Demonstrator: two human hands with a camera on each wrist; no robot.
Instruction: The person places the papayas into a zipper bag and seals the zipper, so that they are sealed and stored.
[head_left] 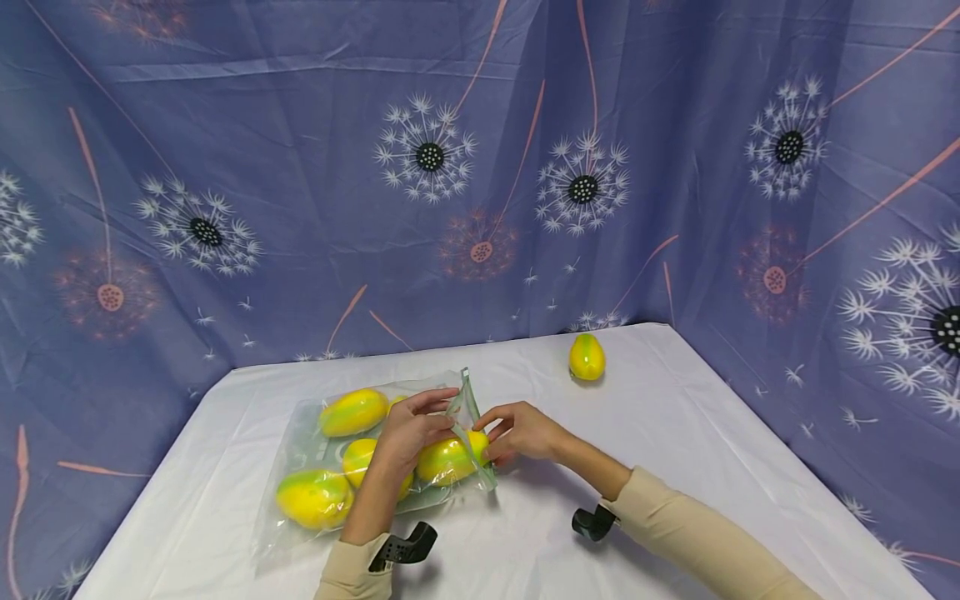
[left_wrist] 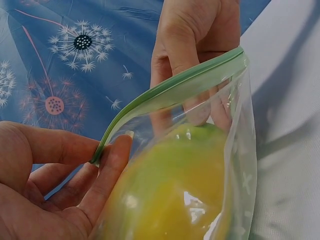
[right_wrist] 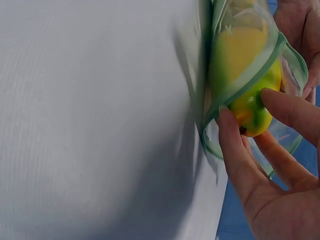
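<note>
A clear zip bag (head_left: 300, 417) with a green zip rim lies on the table, several yellow-green mangoes (head_left: 315, 498) inside it. My left hand (head_left: 408, 433) pinches the green rim between thumb and finger, as the left wrist view shows, and the bag's mouth gapes. One mango (right_wrist: 250, 107) lies in the mouth, its tip poking out past the rim. Around that tip are the thumb and fingers of my right hand (head_left: 525, 431), holding it; one fingertip (right_wrist: 227, 115) also touches the green rim. In the left wrist view, the right hand's fingers show partly through the clear plastic.
Another mango (head_left: 587, 357) stands alone near the table's back edge, right of the bag. White cloth covers the table (head_left: 675, 433). Blue curtains (head_left: 315, 167) with a dandelion print hang behind and at both sides. A black wrist camera (head_left: 405, 546) sits on each sleeve.
</note>
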